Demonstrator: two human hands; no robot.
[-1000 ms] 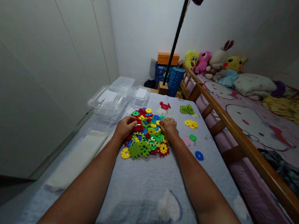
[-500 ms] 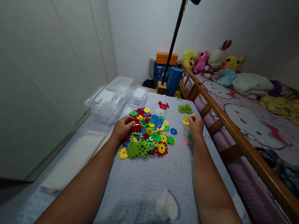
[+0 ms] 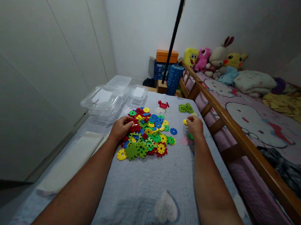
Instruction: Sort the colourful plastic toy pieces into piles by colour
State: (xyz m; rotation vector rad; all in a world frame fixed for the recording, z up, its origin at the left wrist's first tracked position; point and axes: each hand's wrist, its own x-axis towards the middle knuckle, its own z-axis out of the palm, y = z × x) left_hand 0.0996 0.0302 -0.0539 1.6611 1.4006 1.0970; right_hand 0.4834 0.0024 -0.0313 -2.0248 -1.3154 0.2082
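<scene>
My left hand (image 3: 121, 128) is at the left edge of a pile of colourful plastic building pieces, its fingers closed on a red piece (image 3: 135, 126). The pile mixes gear-like yellow discs (image 3: 161, 148), blue discs (image 3: 154, 118) and green square pieces (image 3: 132, 152). Over on the right, my right hand (image 3: 196, 126) has its fingers pinched at a yellow notched disc (image 3: 185, 121), which they partly cover. A green piece (image 3: 190, 136) lies beside that wrist. One blue disc (image 3: 173, 131) sits apart from the pile.
Clear plastic containers (image 3: 102, 101) stand at the back left, with a folded white cloth (image 3: 72, 160) nearer me. Red joined pieces (image 3: 163, 104) and green joined pieces (image 3: 185, 108) lie at the back. A wooden bed rail (image 3: 223, 135) borders the right side.
My right hand's fingers have shifted over the yellow disc, covering more of it. My left hand stays at the red piece. The whole view has moved slightly.
</scene>
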